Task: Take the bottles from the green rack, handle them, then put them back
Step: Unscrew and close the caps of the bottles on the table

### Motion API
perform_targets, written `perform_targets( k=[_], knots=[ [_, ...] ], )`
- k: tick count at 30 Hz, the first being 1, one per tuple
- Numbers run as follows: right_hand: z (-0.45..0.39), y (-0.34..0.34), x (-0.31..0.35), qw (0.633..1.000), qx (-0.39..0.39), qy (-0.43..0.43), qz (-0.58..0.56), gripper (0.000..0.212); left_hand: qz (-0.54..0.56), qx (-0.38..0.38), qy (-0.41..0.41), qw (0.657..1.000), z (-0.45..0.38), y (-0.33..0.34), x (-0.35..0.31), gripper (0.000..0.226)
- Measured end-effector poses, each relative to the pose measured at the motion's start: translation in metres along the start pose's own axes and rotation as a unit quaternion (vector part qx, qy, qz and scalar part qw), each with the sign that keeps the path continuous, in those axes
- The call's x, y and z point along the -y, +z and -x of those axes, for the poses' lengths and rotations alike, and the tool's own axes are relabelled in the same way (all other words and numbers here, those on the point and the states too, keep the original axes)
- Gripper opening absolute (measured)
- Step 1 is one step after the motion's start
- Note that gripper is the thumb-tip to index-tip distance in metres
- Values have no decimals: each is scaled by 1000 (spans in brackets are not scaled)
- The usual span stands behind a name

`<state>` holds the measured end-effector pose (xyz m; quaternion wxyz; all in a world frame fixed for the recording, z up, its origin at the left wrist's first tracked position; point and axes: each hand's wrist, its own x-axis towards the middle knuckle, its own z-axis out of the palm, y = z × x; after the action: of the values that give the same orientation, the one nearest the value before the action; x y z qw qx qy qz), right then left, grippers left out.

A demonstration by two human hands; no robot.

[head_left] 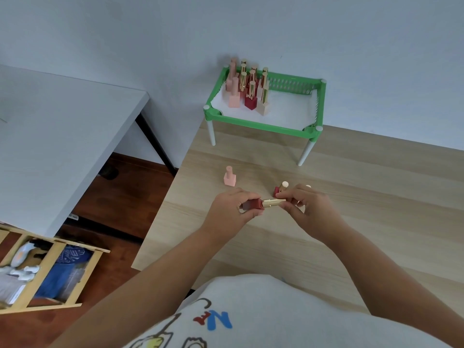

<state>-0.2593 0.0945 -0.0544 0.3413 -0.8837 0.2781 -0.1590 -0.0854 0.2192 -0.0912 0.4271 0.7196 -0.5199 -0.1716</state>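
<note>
Head view shows the task partway: the left hand [232, 209] grips a red bottle [253, 204] by its body while the right hand [305, 209] pinches its gold cap. One pink bottle [230, 177] and another behind the right hand stand on the tabletop [364, 197]; most remain in the green rack [261, 125], upper centre.

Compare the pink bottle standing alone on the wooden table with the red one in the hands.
The pale pink square bottle stands upright on the light wooden table, untouched; the dark red square bottle with gold cap lies horizontal, off the table. The left hand grips its red body, the right hand pinches its cap. The pink bottle's cap is matching pink, the red one's gold. Both are out of the green plastic rack.
</note>
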Motion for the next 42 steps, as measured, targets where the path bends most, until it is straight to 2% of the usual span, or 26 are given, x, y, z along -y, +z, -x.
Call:
perform_targets(
  k=[5,11,18,25,33,36,42],
  knots=[
    [-1,1,-2,1000,6,25,14,22,-9,-1,10,1000,1,-3,-3,35],
    [5,-1,-1,999,8,4,-34,44,-2,-3,8,1000,3,-4,-5,35],
    [6,2,-1,1000,-4,-25,-3,25,-13,-6,19,1000,4,-4,-9,34],
    [3,3,-3,1000,10,24,11,16,-27,-9,32,999,4,-6,-12,33],
    [4,3,-1,1000,16,9,-23,38,-5,-11,11,1000,6,-3,-8,33],
    [3,6,0,999,22,-26,5,30,0,-12,12,1000,6,-2,-6,33],
    [0,8,1,1000,5,-29,2,18,-11,-1,14,1000,5,0,-6,30]
  ],
)
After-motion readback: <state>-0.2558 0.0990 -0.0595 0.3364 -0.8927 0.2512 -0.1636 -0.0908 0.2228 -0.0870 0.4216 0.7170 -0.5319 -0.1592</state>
